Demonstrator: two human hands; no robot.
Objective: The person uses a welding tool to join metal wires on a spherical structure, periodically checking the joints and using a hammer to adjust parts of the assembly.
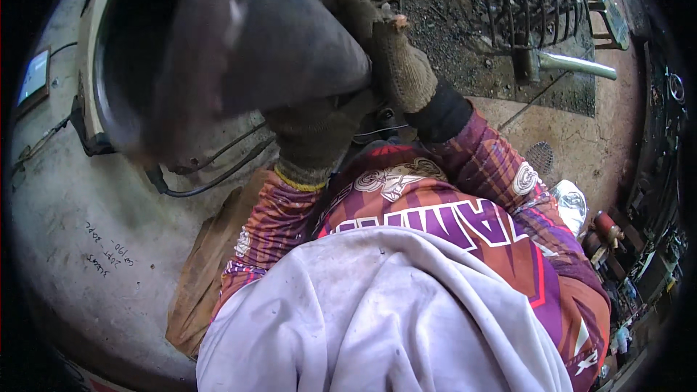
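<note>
A large dark grey, cone-like curved shell (290,36), smeared by motion, fills the upper left close to the camera. I cannot make out its kind. My left hand (308,131), in a dark knitted glove with a yellow-edged cuff, is closed on the underside of its narrow end; the shell hides most of the fingers. At the tip of that end is my right hand (406,69), in a tan knitted glove, its fingers curled against the shell. A bare thumb tip pokes out of this glove. White cloth (385,312) hangs over my chest.
A hammer (573,65) with a metal handle lies at the upper right, beside a barred metal frame (537,0) and a green-topped stool (616,22). Cables (218,174) and a brown sheet (207,276) lie on the left. Assorted clutter (639,261) lines the right edge.
</note>
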